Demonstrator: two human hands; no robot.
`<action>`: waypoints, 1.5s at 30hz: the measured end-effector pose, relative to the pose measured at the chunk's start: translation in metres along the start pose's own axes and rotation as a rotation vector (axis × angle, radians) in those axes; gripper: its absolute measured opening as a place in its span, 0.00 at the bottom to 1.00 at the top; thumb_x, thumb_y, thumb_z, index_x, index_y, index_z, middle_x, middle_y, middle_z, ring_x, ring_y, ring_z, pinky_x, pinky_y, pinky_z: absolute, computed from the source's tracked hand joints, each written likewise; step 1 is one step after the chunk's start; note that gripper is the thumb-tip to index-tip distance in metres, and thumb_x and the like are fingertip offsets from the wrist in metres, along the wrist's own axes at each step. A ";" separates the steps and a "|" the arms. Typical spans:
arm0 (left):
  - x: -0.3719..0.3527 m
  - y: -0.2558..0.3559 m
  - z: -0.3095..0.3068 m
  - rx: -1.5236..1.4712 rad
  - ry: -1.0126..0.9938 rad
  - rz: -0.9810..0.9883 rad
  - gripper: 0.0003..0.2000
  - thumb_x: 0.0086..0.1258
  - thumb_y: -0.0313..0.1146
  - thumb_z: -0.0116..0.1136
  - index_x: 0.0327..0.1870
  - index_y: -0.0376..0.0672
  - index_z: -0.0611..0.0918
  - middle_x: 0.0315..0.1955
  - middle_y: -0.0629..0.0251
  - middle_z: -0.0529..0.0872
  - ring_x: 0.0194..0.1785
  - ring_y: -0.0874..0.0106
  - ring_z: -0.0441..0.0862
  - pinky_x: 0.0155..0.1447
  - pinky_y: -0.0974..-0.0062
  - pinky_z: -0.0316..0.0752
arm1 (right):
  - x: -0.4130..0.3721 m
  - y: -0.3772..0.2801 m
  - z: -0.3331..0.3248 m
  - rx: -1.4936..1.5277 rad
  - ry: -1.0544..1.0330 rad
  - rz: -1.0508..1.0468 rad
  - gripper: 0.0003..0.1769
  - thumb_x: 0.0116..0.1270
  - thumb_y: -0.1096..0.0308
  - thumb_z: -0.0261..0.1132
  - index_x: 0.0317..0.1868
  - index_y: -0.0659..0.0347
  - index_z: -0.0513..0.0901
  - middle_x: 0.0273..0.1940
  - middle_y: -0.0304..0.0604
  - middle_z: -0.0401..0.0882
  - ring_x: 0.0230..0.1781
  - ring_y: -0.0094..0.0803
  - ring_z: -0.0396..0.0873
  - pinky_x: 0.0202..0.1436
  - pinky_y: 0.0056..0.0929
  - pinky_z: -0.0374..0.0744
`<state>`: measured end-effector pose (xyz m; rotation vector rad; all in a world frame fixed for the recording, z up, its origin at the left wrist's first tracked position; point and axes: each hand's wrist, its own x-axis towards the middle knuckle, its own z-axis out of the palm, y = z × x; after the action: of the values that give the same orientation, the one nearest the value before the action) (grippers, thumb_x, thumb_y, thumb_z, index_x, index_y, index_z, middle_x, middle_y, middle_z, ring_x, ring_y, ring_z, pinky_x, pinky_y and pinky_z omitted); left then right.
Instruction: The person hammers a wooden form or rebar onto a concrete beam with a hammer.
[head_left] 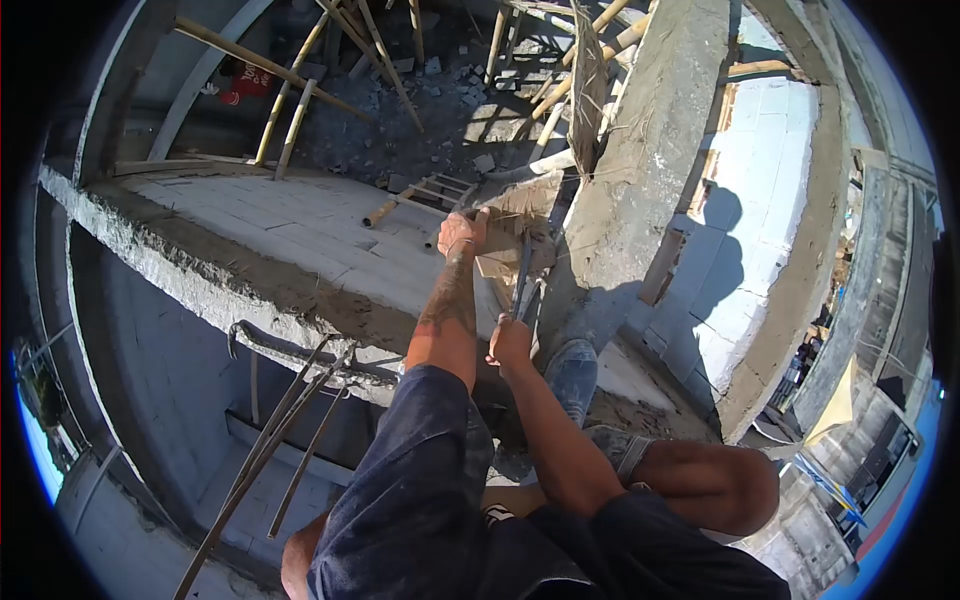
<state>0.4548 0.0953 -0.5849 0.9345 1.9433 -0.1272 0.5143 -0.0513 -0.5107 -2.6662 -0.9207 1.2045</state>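
My right hand (510, 342) is closed around the lower end of a long dark metal bar (525, 265), which points up and away from me. Farther forward, my left hand (463, 232) is closed beside a rough wooden board (530, 205); what its fingers hold, if anything, is hidden. The board stands against the end of a grey concrete beam (640, 190), where the bar's far part meets splintered wood. A boot (572, 380) is planted close to my right hand.
Below are bamboo poles (290, 125), a small wooden ladder (445, 190), rubble (430, 95) and a person in a red shirt (243, 82). Bent rebar (300, 350) sticks out of the left concrete beam (200, 260). Pale block walls (745, 230) drop away on both sides.
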 end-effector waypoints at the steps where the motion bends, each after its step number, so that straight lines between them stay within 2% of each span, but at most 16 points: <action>1: 0.005 -0.005 0.002 0.059 -0.030 -0.005 0.32 0.47 0.63 0.58 0.44 0.42 0.80 0.45 0.55 0.80 0.52 0.61 0.76 0.53 0.67 0.70 | 0.011 0.022 0.029 -0.119 -0.277 -0.056 0.19 0.64 0.63 0.48 0.41 0.76 0.71 0.36 0.68 0.74 0.40 0.57 0.75 0.45 0.43 0.73; 3: -0.027 -0.050 0.019 0.135 -0.102 -0.079 0.35 0.46 0.64 0.58 0.44 0.38 0.80 0.45 0.53 0.79 0.52 0.61 0.75 0.53 0.67 0.70 | -0.040 -0.012 -0.002 0.001 -0.088 0.116 0.19 0.64 0.63 0.48 0.40 0.76 0.71 0.35 0.67 0.75 0.40 0.58 0.75 0.45 0.44 0.72; 5: -0.037 -0.050 0.018 -0.006 0.227 0.002 0.39 0.43 0.63 0.62 0.48 0.34 0.76 0.46 0.50 0.78 0.51 0.61 0.76 0.53 0.64 0.70 | -0.020 -0.048 -0.014 0.175 0.151 -0.204 0.20 0.66 0.62 0.46 0.40 0.75 0.72 0.35 0.67 0.75 0.40 0.57 0.75 0.42 0.46 0.70; 7: -0.022 -0.065 0.028 -0.182 -0.138 0.097 0.37 0.44 0.59 0.63 0.48 0.35 0.76 0.46 0.50 0.77 0.53 0.58 0.73 0.56 0.67 0.68 | -0.008 -0.076 -0.038 0.302 0.382 -0.372 0.20 0.67 0.60 0.47 0.36 0.74 0.71 0.30 0.63 0.75 0.33 0.54 0.75 0.37 0.42 0.72; 11: -0.039 -0.046 0.052 -0.229 -0.001 0.024 0.25 0.54 0.53 0.58 0.38 0.37 0.80 0.38 0.51 0.81 0.45 0.56 0.78 0.50 0.65 0.71 | -0.019 -0.125 -0.118 0.458 0.418 -0.430 0.18 0.68 0.62 0.48 0.39 0.73 0.67 0.27 0.63 0.74 0.27 0.58 0.73 0.30 0.44 0.69; 14: -0.030 -0.035 0.053 -0.193 0.076 -0.035 0.25 0.54 0.52 0.58 0.38 0.35 0.81 0.37 0.49 0.81 0.45 0.55 0.78 0.50 0.65 0.71 | -0.007 -0.050 -0.048 0.407 0.514 -0.354 0.18 0.67 0.62 0.48 0.41 0.75 0.67 0.28 0.63 0.74 0.30 0.57 0.75 0.31 0.45 0.70; 16: -0.012 -0.036 0.055 -0.157 0.095 -0.088 0.26 0.54 0.53 0.57 0.37 0.34 0.80 0.37 0.48 0.81 0.45 0.55 0.78 0.49 0.65 0.71 | -0.022 0.024 0.008 0.122 0.028 0.148 0.23 0.66 0.58 0.47 0.36 0.76 0.73 0.30 0.66 0.74 0.36 0.59 0.75 0.40 0.45 0.71; 18: 0.008 -0.043 0.059 -0.186 0.112 -0.080 0.26 0.54 0.53 0.57 0.37 0.34 0.81 0.38 0.47 0.81 0.45 0.55 0.78 0.49 0.65 0.71 | -0.033 0.010 -0.007 0.159 0.017 0.150 0.26 0.66 0.56 0.45 0.33 0.78 0.74 0.32 0.68 0.74 0.39 0.60 0.73 0.44 0.46 0.70; 25: 0.020 -0.060 0.081 -0.205 0.128 -0.104 0.27 0.56 0.53 0.56 0.33 0.30 0.80 0.35 0.45 0.81 0.46 0.53 0.77 0.49 0.65 0.71 | 0.008 -0.094 -0.126 0.434 0.521 -0.455 0.21 0.69 0.55 0.47 0.30 0.69 0.67 0.16 0.43 0.65 0.15 0.33 0.63 0.24 0.34 0.67; 29: -0.013 -0.108 0.125 -0.458 -0.221 -0.615 0.22 0.60 0.53 0.53 0.27 0.37 0.78 0.16 0.65 0.77 0.17 0.71 0.72 0.25 0.72 0.72 | 0.000 -0.031 -0.053 0.271 0.672 -0.416 0.22 0.66 0.55 0.51 0.32 0.71 0.72 0.21 0.49 0.71 0.22 0.45 0.73 0.28 0.32 0.71; 31: 0.024 -0.160 0.191 -0.887 -0.260 -0.725 0.18 0.60 0.50 0.54 0.24 0.41 0.77 0.16 0.65 0.77 0.17 0.72 0.73 0.22 0.73 0.70 | -0.007 0.067 0.003 0.274 -0.147 0.322 0.21 0.62 0.57 0.55 0.27 0.71 0.75 0.24 0.59 0.75 0.31 0.51 0.76 0.35 0.40 0.72; 33: 0.065 -0.159 0.194 -0.556 -0.294 -0.584 0.24 0.63 0.51 0.50 0.21 0.34 0.78 0.12 0.65 0.76 0.15 0.72 0.73 0.18 0.71 0.69 | -0.028 0.030 -0.029 0.237 -0.218 0.146 0.19 0.60 0.60 0.56 0.26 0.72 0.75 0.26 0.63 0.75 0.34 0.53 0.76 0.36 0.41 0.72; 35: 0.003 -0.105 0.114 -0.645 0.030 -0.515 0.23 0.61 0.50 0.51 0.23 0.34 0.79 0.14 0.60 0.79 0.19 0.65 0.77 0.24 0.67 0.72 | -0.048 0.005 -0.040 0.086 -0.123 -0.136 0.18 0.59 0.60 0.58 0.28 0.72 0.74 0.26 0.63 0.74 0.34 0.56 0.75 0.35 0.41 0.72; 39: -0.008 -0.028 0.049 -0.050 0.402 0.600 0.20 0.59 0.48 0.54 0.20 0.37 0.76 0.17 0.50 0.78 0.24 0.51 0.77 0.30 0.61 0.71 | -0.030 -0.032 -0.080 0.113 -0.008 -0.350 0.20 0.62 0.57 0.54 0.34 0.73 0.73 0.33 0.65 0.75 0.37 0.60 0.73 0.40 0.45 0.71; 42: -0.033 -0.005 0.042 -0.050 0.386 0.743 0.20 0.59 0.49 0.54 0.19 0.39 0.74 0.15 0.53 0.77 0.22 0.52 0.76 0.28 0.60 0.70 | -0.004 -0.040 -0.115 0.272 0.128 -0.354 0.19 0.63 0.58 0.55 0.33 0.71 0.72 0.26 0.54 0.74 0.28 0.47 0.74 0.33 0.38 0.72; 45: -0.035 0.036 0.048 -0.101 0.446 0.488 0.19 0.58 0.50 0.54 0.19 0.42 0.76 0.19 0.53 0.79 0.27 0.52 0.77 0.32 0.61 0.71 | 0.003 -0.081 -0.156 0.729 0.069 -0.253 0.17 0.64 0.57 0.56 0.30 0.65 0.69 0.16 0.36 0.65 0.12 0.21 0.65 0.16 0.24 0.67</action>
<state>0.5216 0.0799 -0.5740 1.4272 2.0242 0.4953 0.5858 0.0435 -0.3812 -1.9394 -0.6169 1.1020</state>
